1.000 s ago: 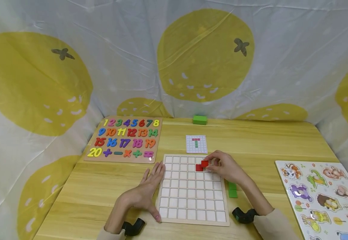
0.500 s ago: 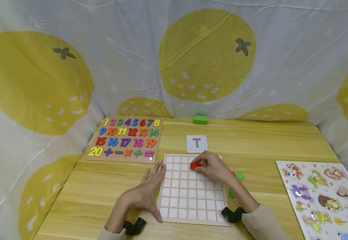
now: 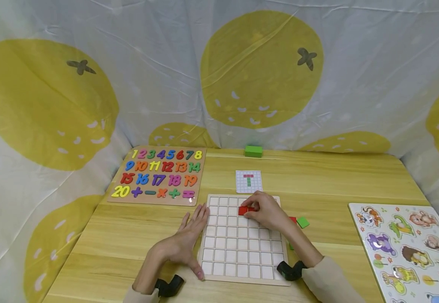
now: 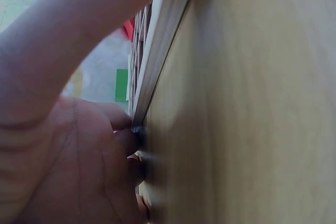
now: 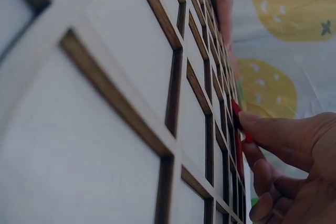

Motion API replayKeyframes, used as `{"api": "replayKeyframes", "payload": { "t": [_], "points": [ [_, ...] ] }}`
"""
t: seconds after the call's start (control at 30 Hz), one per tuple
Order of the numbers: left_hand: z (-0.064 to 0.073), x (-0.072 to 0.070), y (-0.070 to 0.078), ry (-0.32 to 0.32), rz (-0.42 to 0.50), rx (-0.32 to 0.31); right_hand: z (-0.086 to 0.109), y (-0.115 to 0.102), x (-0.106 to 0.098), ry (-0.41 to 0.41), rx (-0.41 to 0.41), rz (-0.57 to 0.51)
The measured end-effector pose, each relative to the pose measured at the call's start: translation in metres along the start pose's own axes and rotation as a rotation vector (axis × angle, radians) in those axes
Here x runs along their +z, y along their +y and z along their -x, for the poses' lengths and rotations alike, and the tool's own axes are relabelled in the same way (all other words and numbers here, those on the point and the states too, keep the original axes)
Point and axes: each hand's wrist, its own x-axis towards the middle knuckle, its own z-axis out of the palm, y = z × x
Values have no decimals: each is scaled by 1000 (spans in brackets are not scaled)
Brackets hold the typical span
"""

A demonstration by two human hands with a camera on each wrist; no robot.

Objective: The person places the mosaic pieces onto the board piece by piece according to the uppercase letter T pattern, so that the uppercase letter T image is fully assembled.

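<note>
My right hand [image 3: 266,211] pinches a red square tile [image 3: 242,211] low over the wooden grid board [image 3: 238,281], in the second row from the far edge. A second red tile [image 3: 251,209] sits in the cell just right of it, partly behind the fingers. The right wrist view shows thumb and finger at the red tile [image 5: 236,109], almost level with the grid. Spread along the board's left edge, my left hand [image 3: 181,244] touches its side with straight fingers and thumb.
A pattern card [image 3: 248,182] with a red and green T lies beyond the board. Loose green [image 3: 302,222] and red tiles [image 3: 293,219] are at its right, partly under the forearm. A number board [image 3: 157,176], an animal puzzle [image 3: 405,248] and a green block [image 3: 253,151] surround it.
My right hand has carried the red tile left, past the other red tile, and lowered it to the board. Loose tiles at the right came into view. My left hand stays put.
</note>
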Motion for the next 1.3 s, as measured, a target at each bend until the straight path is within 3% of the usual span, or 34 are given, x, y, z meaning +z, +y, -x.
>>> {"api": "replayKeyframes", "payload": {
  "t": [0.67, 1.07, 1.3],
  "points": [
    [-1, 0, -1, 3, 3, 4, -4, 2, 1, -16, 59, -31],
    [0, 0, -1, -7, -4, -23, -4, 3, -1, -18, 36, -32],
    [-1, 1, -1, 2, 0, -6, 2, 4, -15, -51, 40, -71]
  ]
}}
